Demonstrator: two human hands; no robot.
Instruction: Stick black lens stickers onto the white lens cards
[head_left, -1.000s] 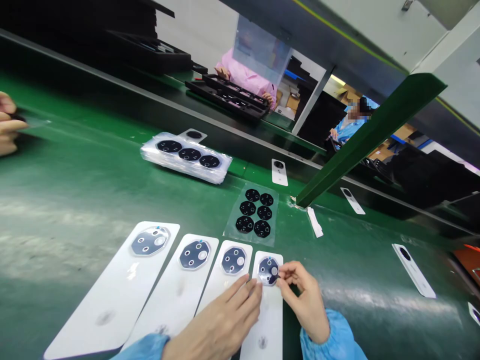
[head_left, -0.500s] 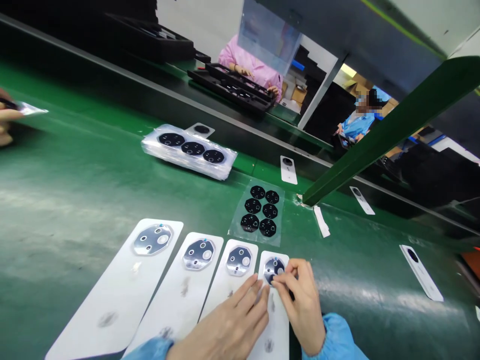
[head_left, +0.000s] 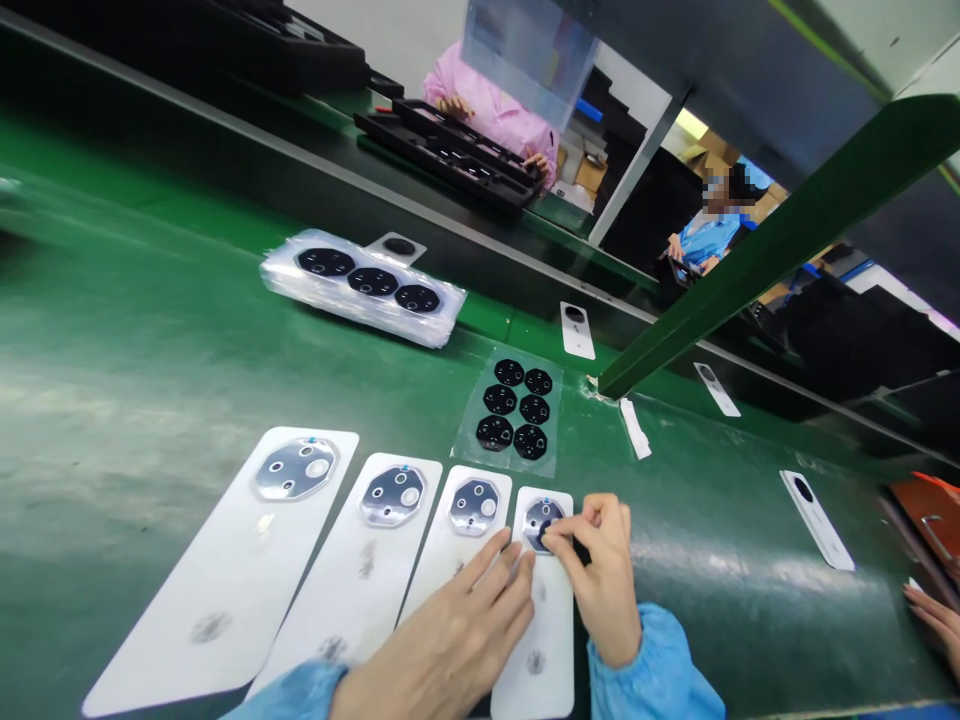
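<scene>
Four white panels are laid side by side on the green counter, each topped by a silvery camera-shaped disc. The left hand is spread flat across the third and fourth panels, its fingers extended and nothing clasped. At the rightmost panel, the grip of the right hand is closed, thumb and forefinger held together over the lower right of that panel's disc; whether anything thin is pinched cannot be told. Beyond the panels, a clear sheet is set with six black discs. Farther back, a plastic-wrapped stack is placed left of the green post.
</scene>
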